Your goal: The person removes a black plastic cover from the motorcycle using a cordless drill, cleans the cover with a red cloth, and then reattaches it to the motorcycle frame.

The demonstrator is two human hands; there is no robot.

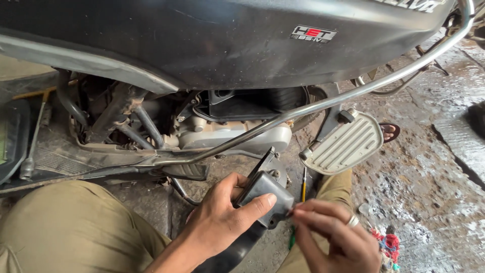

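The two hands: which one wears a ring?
The right hand: a silver ring sits on one finger. The left hand, gripping the black plastic part, has bare fingers.

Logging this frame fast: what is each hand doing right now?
Left hand: closed around the black plastic duct part, holding it.
Right hand: fingertips pinched at the part's edge; whether they grip anything cannot be told.
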